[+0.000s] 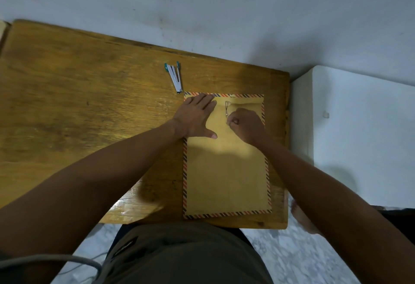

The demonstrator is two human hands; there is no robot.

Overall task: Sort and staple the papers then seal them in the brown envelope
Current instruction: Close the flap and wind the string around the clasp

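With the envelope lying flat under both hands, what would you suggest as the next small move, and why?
Probably finish fastening the clasp. The left hand lies flat on the brown envelope, pinning its top end, while the right hand, fingers pinched, sits just below the small metal clasp. No loose papers show on the wooden table, and the stapler lies set aside, so sealing seems the remaining step.

Both forearms are left bare, with no sleeves seen anywhere along them. The left hand [195, 117] and the right hand [246, 125] are uncovered, and no rings, watch or bracelets can be made out. Dark olive-grey shorts [179, 254] are worn, marked with a small dark rectangular label bearing lettering too blurred to be read. A bare foot [302, 218] is seen beneath the right forearm.
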